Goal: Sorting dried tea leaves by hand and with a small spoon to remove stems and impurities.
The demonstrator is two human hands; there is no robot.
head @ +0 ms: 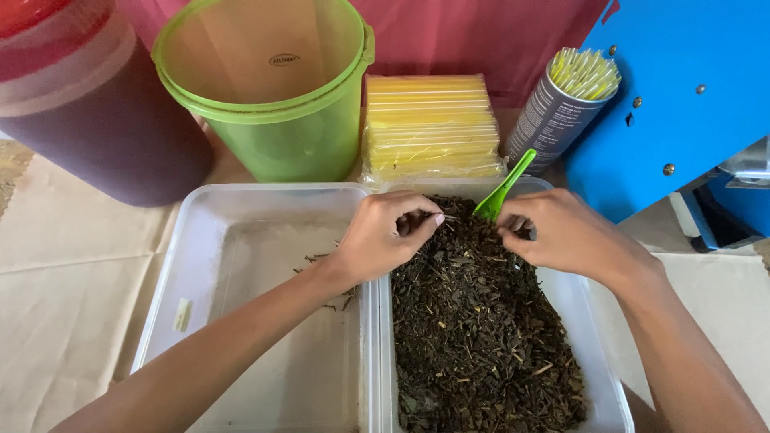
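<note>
Behind trays: yellow straw pkgs

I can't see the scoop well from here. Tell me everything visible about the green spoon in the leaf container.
The green spoon looks like thin, bright plastic, with a slim handle and a bowl sunk into the dark dried leaves at the far end of the right clear container. It stands tilted, handle tip pointing up and right toward the can of straws. It sits between the left hand and right hand; neither clearly grips it.
</note>
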